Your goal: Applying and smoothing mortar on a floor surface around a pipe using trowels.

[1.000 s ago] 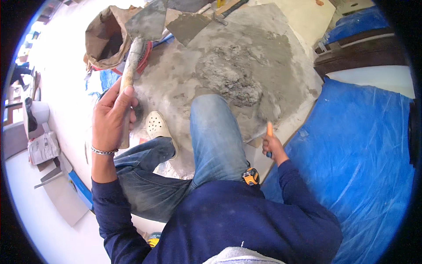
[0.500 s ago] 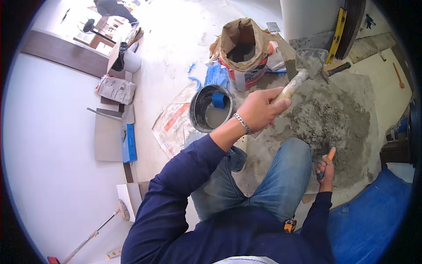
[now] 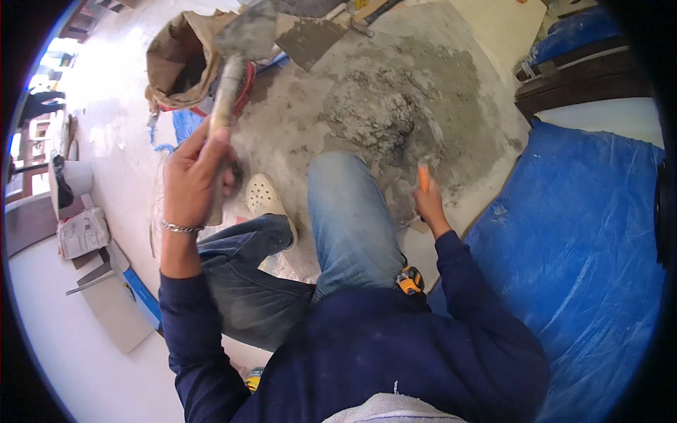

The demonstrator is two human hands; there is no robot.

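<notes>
My left hand is closed round the worn, pale handle of a trowel. Its grey, mortar-stained blade points away from me, over the edge of a brown paper bag that stands in a red bucket. On the right, my right hand grips the orange handle of a tool. The working end reaches into the near side of a heap of wet grey mortar and cannot be made out; it may be another trowel.
A mortar-smeared board and a hammer lie beyond the heap. Blue sheeting covers the right side. A tape measure hangs at my waist. To the left are a printed sack and a white bucket.
My view has swung to the right. My left hand has moved from beside the heap toward the paper bag, still holding the trowel. The right hand stays at the heap's near edge.
</notes>
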